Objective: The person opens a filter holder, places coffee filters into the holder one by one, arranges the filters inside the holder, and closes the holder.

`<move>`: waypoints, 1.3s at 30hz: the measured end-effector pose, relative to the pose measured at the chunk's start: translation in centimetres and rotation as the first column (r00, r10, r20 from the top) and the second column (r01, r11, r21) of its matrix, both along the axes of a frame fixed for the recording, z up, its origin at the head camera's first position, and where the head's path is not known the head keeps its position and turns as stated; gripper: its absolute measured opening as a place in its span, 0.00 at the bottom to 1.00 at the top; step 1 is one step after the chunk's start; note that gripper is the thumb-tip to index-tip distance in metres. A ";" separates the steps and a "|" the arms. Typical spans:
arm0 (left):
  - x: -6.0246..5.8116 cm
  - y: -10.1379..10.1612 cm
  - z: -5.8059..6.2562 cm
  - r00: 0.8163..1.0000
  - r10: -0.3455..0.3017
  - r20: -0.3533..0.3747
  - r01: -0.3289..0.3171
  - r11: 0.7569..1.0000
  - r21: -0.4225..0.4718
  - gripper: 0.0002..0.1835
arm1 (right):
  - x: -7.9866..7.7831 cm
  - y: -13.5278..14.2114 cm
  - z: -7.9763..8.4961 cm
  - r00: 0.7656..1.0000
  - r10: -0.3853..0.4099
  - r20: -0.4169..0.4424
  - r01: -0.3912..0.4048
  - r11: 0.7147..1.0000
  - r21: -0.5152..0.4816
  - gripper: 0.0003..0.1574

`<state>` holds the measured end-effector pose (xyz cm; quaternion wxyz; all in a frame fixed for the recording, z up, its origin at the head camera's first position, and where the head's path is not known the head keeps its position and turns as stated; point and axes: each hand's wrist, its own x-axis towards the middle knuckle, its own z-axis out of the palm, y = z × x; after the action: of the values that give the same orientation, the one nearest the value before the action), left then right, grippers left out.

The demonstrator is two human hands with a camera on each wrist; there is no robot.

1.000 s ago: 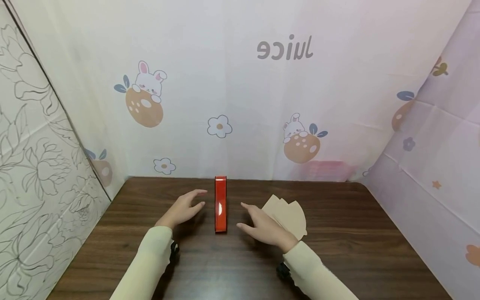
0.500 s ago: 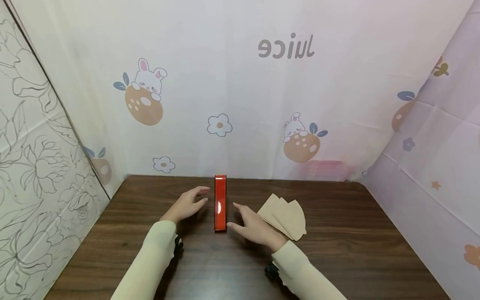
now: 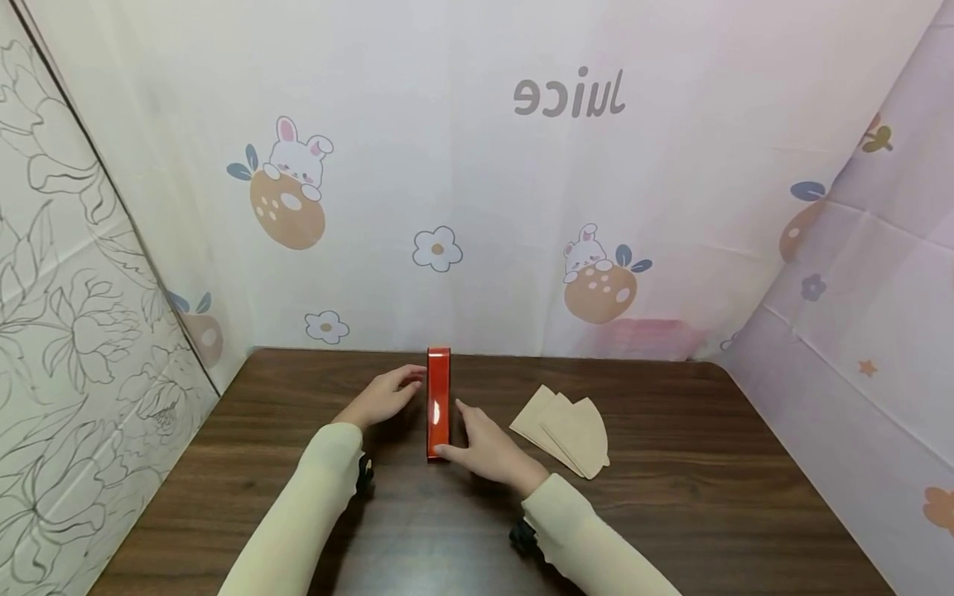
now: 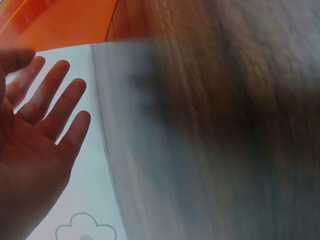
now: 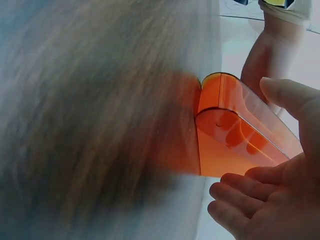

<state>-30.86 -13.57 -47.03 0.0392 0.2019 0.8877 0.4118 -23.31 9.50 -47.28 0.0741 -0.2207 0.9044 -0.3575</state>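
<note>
Dark wood-grain table [image 3: 671, 513]; pale printed curtain [image 3: 447, 149] behind, reversed "Juice" lettering [image 3: 570, 93]. Translucent orange-red container [image 3: 439, 389] on table between left hand [image 3: 383, 397], fingers spread, and right hand [image 3: 490, 445], fingers close, thumb apart

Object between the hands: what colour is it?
The object is translucent orange, clearest in the right wrist view.
</note>
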 end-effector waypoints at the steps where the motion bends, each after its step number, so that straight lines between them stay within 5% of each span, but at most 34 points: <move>1: -0.1 0.1 0.0 1.000 0.004 0.009 -0.004 1.000 -0.003 0.20 | 0.0 -0.1 -0.1 1.000 -0.002 0.006 0.002 1.000 -0.005 0.58; 12: -0.8 0.8 -0.1 0.997 -0.019 0.069 0.020 1.000 -0.020 0.23 | -0.7 -0.9 -0.8 1.000 -0.027 0.016 0.028 0.997 -0.074 0.61; 24: -0.8 1.3 -0.2 0.987 -0.061 0.146 0.050 0.996 0.079 0.26 | -1.2 -2.2 -0.8 0.997 -0.072 0.001 0.072 0.991 -0.110 0.63; 39: -0.6 1.5 0.3 0.987 -0.052 0.149 0.045 0.998 0.051 0.25 | -1.4 -3.0 -0.8 0.998 -0.055 -0.028 0.052 0.994 -0.091 0.50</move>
<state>-31.47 -12.06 -46.77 0.1112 0.1928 0.8671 0.4456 -24.74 6.55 -48.08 0.0408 -0.2050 0.8939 -0.3965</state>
